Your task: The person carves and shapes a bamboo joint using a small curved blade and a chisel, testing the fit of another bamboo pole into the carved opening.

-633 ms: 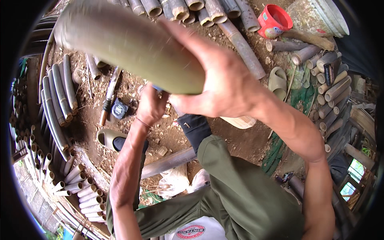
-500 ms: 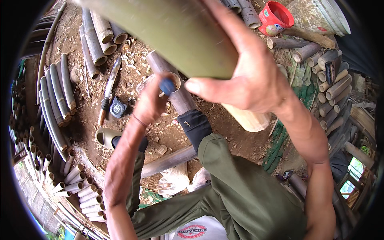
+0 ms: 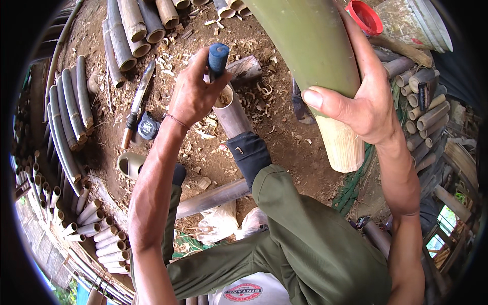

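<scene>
Gripping one green bamboo pole (image 3: 310, 56), the right hand (image 3: 356, 101) is closed; left hand (image 3: 195, 91) clasps one blue-handled tool (image 3: 218, 56).

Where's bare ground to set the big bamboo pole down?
Barest: the dirt between the short bamboo tube below the left hand and the big bamboo pole in the right hand, though shavings litter it. A smaller patch lies between the knife and the left forearm. Crowded: bamboo stacks along the left, top and right.
</scene>
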Action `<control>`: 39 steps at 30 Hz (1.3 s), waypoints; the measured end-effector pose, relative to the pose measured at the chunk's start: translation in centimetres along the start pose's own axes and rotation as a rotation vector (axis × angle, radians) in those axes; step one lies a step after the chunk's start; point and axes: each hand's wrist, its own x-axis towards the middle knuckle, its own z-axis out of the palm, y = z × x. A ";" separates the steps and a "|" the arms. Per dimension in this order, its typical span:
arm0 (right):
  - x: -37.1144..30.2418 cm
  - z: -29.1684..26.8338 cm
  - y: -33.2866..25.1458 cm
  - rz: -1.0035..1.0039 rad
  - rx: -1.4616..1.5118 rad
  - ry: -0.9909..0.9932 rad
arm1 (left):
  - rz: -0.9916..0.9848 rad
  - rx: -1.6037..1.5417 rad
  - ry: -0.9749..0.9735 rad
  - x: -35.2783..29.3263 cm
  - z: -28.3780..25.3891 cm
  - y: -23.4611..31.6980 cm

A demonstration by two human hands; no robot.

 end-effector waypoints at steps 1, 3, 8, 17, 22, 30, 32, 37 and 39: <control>-0.1 0.0 0.1 0.001 0.009 0.001 | -0.004 0.022 -0.028 -0.1 0.1 0.0; 0.0 0.1 0.5 -0.017 0.045 0.012 | -0.034 0.058 -0.033 0.0 0.1 -0.1; -1.5 2.0 1.8 0.084 0.173 0.005 | 0.040 0.033 -0.056 0.1 0.2 -0.3; 0.8 5.2 1.3 -0.053 -0.177 -0.127 | 0.238 0.141 0.043 -3.4 -1.3 -2.2; 3.5 6.2 0.4 -0.121 -0.283 -0.259 | 0.087 0.119 0.085 -7.0 -1.9 -3.8; 5.5 7.5 0.1 -0.031 -0.456 -0.457 | -0.167 -0.496 0.455 -8.9 3.8 -4.4; 4.3 7.8 -0.7 0.006 -0.237 -0.328 | -0.480 -0.749 0.538 -7.4 5.6 -0.8; 4.1 4.5 -1.2 -0.145 -0.140 -0.003 | -0.088 -0.049 -0.058 -2.9 -1.3 -0.5; 4.6 4.2 -1.2 -0.236 -0.151 0.048 | -0.145 -0.414 0.079 -2.6 -1.7 0.4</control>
